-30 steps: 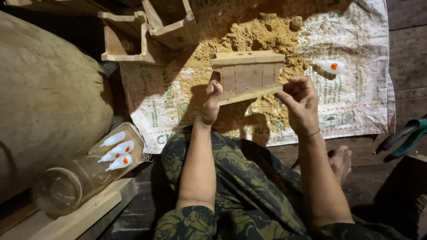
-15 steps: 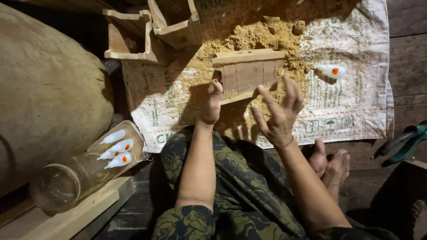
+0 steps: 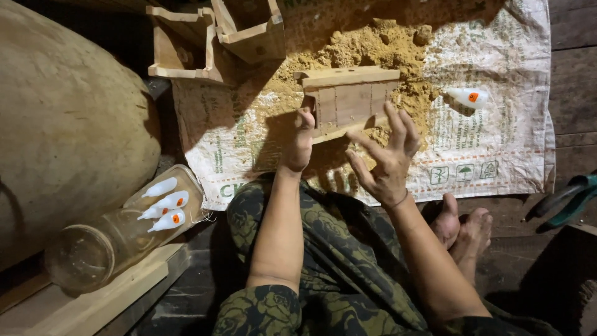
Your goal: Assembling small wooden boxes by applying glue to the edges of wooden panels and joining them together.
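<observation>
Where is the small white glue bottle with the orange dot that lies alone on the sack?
In the head view, the small white bottle lies upper right on the printed sack, just right of the sawdust pile and the wooden piece.

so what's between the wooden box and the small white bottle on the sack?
Head view: loose yellow sawdust heaped on the printed sack fills the stretch between wooden box and white bottle.

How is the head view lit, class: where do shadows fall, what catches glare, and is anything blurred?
Head view: a strong light from above brightens the sawdust pile and printed sack; the left hand throws a dark shadow leftward onto the sack; edges and the right floorboards sink into darkness; the plastic jar shows faint sheen; the spread right hand is slightly soft, the wooden box sharp.
</observation>
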